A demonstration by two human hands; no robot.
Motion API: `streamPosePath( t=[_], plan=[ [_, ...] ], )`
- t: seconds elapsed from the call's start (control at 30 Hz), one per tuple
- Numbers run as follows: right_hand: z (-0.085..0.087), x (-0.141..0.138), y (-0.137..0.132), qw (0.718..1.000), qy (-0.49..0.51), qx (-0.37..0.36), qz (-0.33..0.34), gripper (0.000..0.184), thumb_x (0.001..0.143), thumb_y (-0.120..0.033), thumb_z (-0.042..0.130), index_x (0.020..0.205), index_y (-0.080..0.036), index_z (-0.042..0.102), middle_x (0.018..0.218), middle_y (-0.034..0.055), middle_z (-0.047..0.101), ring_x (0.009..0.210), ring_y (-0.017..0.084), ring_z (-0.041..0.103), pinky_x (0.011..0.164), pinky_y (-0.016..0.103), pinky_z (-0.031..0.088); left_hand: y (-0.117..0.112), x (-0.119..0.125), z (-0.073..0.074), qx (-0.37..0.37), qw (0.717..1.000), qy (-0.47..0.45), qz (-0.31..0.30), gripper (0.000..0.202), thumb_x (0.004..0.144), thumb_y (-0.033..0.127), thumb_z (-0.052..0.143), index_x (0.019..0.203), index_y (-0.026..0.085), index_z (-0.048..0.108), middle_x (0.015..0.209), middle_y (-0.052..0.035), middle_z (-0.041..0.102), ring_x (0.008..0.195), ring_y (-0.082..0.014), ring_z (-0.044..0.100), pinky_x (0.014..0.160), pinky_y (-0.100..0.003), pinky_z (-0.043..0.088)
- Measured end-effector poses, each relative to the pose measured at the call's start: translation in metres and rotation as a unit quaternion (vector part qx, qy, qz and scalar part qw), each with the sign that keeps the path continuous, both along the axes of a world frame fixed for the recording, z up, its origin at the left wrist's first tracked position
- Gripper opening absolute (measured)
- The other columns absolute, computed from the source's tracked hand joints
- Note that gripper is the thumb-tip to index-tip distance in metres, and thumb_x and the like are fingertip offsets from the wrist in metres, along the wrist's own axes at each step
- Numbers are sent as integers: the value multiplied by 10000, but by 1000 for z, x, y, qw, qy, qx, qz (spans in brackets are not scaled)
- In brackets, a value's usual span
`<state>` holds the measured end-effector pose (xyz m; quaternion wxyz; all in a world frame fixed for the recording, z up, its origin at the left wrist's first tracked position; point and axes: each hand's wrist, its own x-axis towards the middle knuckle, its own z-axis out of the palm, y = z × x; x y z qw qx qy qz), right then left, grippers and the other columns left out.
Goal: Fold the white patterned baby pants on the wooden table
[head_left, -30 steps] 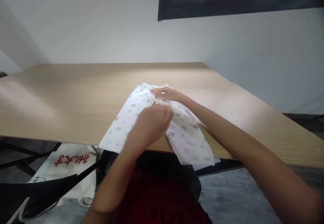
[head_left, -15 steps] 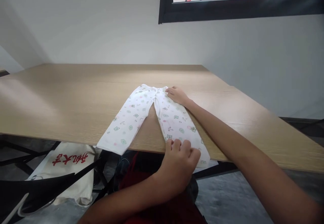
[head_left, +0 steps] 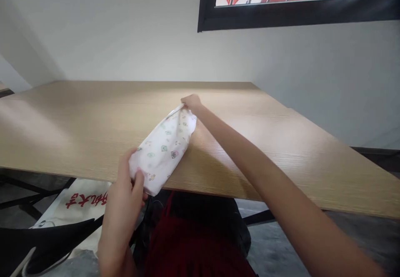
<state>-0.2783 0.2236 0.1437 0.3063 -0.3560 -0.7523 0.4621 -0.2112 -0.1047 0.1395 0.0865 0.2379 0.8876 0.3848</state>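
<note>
A pair of white trousers with small green and pink prints is doubled over lengthwise, one leg upon the other, slanting over the front part of the wooden table. My left hand grips the cuff end near the table's front edge, thumb on top and some fingers hidden beneath. At the waist end, my right hand pinches the cloth and holds it a little raised. The lower leg is mostly covered by the upper one.
The light wooden table reaches back to a pale wall with a dark-framed barred window. Below the front edge at left hangs a cream cloth bag with red characters, beside a black chair part.
The trousers went from spread flat with legs apart to doubled over towards the left. My left hand moved left to the cuffs; my right hand shifted left and lifted the waist.
</note>
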Motion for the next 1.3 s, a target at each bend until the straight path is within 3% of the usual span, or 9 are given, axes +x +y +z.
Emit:
streamPosePath(
  t=[0.2, 0.33, 0.43, 0.53, 0.7, 0.97, 1.17, 1.23, 1.3],
  plan=[
    [-43, -11, -34, 987, -63, 117, 95, 244, 747, -52, 459, 897, -127, 636, 1091, 112, 588, 1073, 226, 492, 931, 319, 371, 3, -4, -15, -230, 956, 97, -152, 404, 919, 252, 258, 1196, 230, 551, 990, -82, 664, 903, -250, 621, 766, -345, 459],
    [-34, 26, -30, 970, -94, 137, 178, 339, 794, -55, 396, 1021, -136, 634, 1132, 72, 593, 1038, 197, 525, 935, 311, 377, 14, 34, -3, -317, 890, 105, -311, 448, 910, 181, 281, 1332, 246, 419, 885, -91, 686, 791, -255, 651, 711, -357, 470],
    [-18, 68, -43, 944, -123, 138, 275, 333, 846, -132, 410, 1112, -177, 606, 1218, 51, 554, 1023, 195, 546, 892, 317, 429, 25, 38, 16, -287, 868, 120, -388, 374, 920, 337, 343, 1258, 319, 502, 802, -56, 686, 716, -251, 649, 649, -332, 468],
    [-12, 106, -65, 918, -157, 163, 325, 346, 893, -202, 380, 1193, -173, 551, 1304, 71, 484, 1166, 219, 455, 973, 373, 379, 58, 9, 28, -217, 897, 168, -346, 365, 936, 394, 299, 1111, 307, 607, 842, -33, 673, 769, -225, 628, 680, -311, 459],
    [-33, 113, -56, 910, -148, 268, 279, 383, 898, -171, 290, 1214, -156, 505, 1289, 101, 485, 1197, 227, 421, 998, 426, 348, 123, -21, 2, -188, 864, 292, -365, 327, 940, 306, 351, 1141, 162, 564, 1204, -115, 543, 1113, -273, 482, 917, -428, 379],
    [-16, 79, -24, 858, -251, 324, 310, 277, 877, -185, 347, 979, -141, 601, 1115, 123, 573, 1041, 250, 518, 895, 390, 423, 21, 45, -15, -158, 849, 182, -470, 612, 818, 523, 535, 1327, 214, 396, 1301, -85, 487, 1174, -277, 433, 1029, -461, 312],
    [-6, 189, -121, 769, -241, 385, 449, 750, 705, -559, 629, 1318, -186, 415, 1306, 138, 462, 1150, 331, 459, 927, 460, 416, 10, -7, -27, -217, 866, 292, -343, 927, 629, -37, 506, 1395, 388, 203, 1442, -91, 237, 1290, -360, 245, 981, -574, 261],
    [-23, 222, -146, 742, -225, 481, 409, 925, 560, -480, 773, 1335, -171, 374, 1360, 201, 374, 1213, 414, 358, 954, 573, 348, 23, -16, -37, -197, 874, 320, -309, 958, 598, -80, 446, 1383, 417, 213, 1447, -82, 196, 1297, -365, 214, 977, -587, 246],
    [-41, 238, -156, 726, -200, 567, 333, 729, 634, -294, 756, 1275, -219, 417, 1327, 195, 416, 1203, 419, 370, 907, 615, 362, 37, -17, -43, -145, 868, 325, -348, 919, 605, -86, 428, 1352, 430, 285, 1443, -49, 202, 1305, -336, 195, 1000, -564, 233]
  ],
)
